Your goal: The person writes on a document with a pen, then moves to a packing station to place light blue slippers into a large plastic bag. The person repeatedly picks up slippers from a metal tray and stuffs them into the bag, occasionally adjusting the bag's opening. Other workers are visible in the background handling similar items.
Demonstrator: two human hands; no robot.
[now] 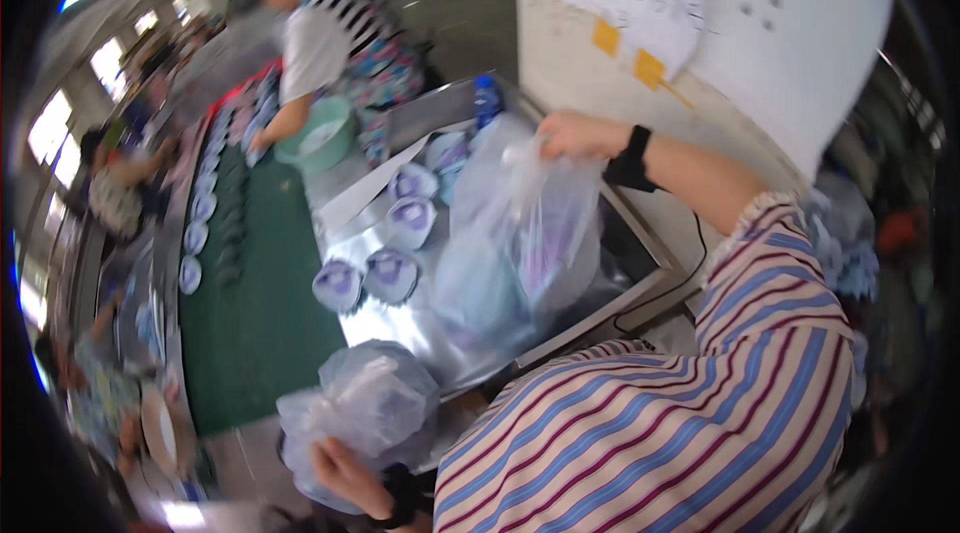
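My right hand (582, 137) is closed on the gathered top of a large clear plastic bag (480, 278), which holds light-blue and purple pieces. The bag rests on a shiny metal tray table (440, 355). Lower down, my left hand (350, 478) grips the side of a second, smaller plastic bag (375, 398) with a knotted or bunched top; its contents are blurred. Several small cup-shaped pieces (391, 274), pale blue with purple insides, lie on the metal left of the large bag.
A green conveyor belt (265, 353) with rows of similar pieces runs along the left. Beyond the tray, a person (325, 43) reaches over the belt beside a green basin (320, 136). A blue bottle (487, 101) stands at the tray's far corner. A white panel (790, 43) rises on the right.
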